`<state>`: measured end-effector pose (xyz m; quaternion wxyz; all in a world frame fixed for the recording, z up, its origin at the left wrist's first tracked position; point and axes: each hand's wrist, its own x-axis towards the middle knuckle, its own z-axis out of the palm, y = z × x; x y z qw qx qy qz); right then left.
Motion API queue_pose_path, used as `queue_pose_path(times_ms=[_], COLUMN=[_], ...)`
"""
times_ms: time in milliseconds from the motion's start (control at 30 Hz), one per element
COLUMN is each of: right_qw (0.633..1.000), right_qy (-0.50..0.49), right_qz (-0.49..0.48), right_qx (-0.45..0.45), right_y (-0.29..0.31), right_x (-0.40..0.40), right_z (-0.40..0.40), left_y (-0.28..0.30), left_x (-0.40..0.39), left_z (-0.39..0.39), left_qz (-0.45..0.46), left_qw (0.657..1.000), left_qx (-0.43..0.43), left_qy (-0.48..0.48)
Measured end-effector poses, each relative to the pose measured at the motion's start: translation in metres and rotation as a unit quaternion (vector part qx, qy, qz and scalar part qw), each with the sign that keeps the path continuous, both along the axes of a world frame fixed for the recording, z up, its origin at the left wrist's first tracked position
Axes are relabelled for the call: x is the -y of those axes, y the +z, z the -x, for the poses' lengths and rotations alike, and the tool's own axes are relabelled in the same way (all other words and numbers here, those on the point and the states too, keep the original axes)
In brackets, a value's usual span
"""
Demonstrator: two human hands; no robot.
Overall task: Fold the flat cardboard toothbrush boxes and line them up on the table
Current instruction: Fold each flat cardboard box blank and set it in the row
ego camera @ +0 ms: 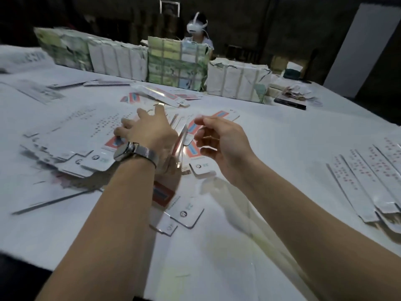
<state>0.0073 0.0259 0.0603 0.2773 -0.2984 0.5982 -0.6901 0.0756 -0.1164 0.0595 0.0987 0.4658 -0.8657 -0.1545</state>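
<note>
A loose pile of flat white toothbrush boxes [71, 146] with red and blue panels lies on the table at centre left. My left hand [147, 131], with a watch on its wrist, rests on the pile with fingers spread. My right hand [219, 144] hovers just right of it, fingers loosely curled and holding nothing. More flat boxes [191, 148] are scattered between and beyond the hands. A row of folded boxes [368, 179] lies side by side at the right edge of the table.
The table [282, 135] is covered in white printed paper. Wrapped bundles of stock [178, 64] stand along the far side, and a person wearing a white headset [197, 27] sits behind them. A dark flat object [289, 103] lies at the far right.
</note>
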Motion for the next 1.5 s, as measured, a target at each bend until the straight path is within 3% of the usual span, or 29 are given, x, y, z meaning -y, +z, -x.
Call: queue_pose_path(times_ms=[167, 333, 467, 567, 633, 700, 800, 1000, 1100, 1267, 1367, 1500], right_qw=[1.000, 0.999, 0.995, 0.991, 0.987, 0.978, 0.960, 0.945, 0.916, 0.898, 0.895, 0.893], right_qy=[-0.004, -0.031, -0.069, -0.085, -0.092, -0.104, -0.130, -0.152, -0.177, -0.200, -0.210, -0.219], right_qz=[0.012, 0.029, 0.066, 0.105, 0.101, 0.069, 0.009, -0.077, -0.119, -0.126, -0.122, -0.106], right_qx=[0.005, 0.017, 0.027, -0.007, -0.083, -0.168, -0.249, -0.280, -0.341, -0.370, -0.374, -0.378], right_y=[-0.006, -0.006, 0.007, 0.020, 0.026, 0.027, 0.020, 0.010, 0.007, 0.000, -0.004, -0.003], right_x=[-0.003, -0.010, -0.022, -0.043, -0.062, -0.082, -0.105, -0.135, -0.143, -0.146, -0.142, -0.143], right_z=[0.010, 0.017, 0.023, 0.031, 0.035, 0.038, 0.042, 0.056, 0.062, 0.066, 0.065, 0.064], left_y=[-0.005, -0.005, 0.016, 0.033, 0.038, 0.035, 0.018, -0.010, -0.016, -0.018, -0.018, -0.021], left_x=[-0.005, -0.027, -0.058, -0.078, -0.089, -0.099, -0.114, -0.137, -0.140, -0.144, -0.144, -0.144], left_z=[0.005, 0.017, 0.023, 0.017, 0.013, 0.015, 0.026, 0.043, 0.046, 0.045, 0.044, 0.044], left_qz=[0.078, 0.156, 0.136, -0.046, -0.221, -0.369, -0.502, -0.635, -0.634, -0.623, -0.589, -0.616], left_qw=[0.996, 0.973, 0.926, 0.831, 0.760, 0.715, 0.663, 0.551, 0.556, 0.563, 0.620, 0.590], left_qx=[-0.014, -0.096, -0.280, -0.475, -0.520, -0.489, -0.428, -0.395, -0.400, -0.412, -0.388, -0.404], left_qy=[-0.046, -0.137, -0.214, -0.286, -0.322, -0.337, -0.355, -0.369, -0.361, -0.354, -0.342, -0.331])
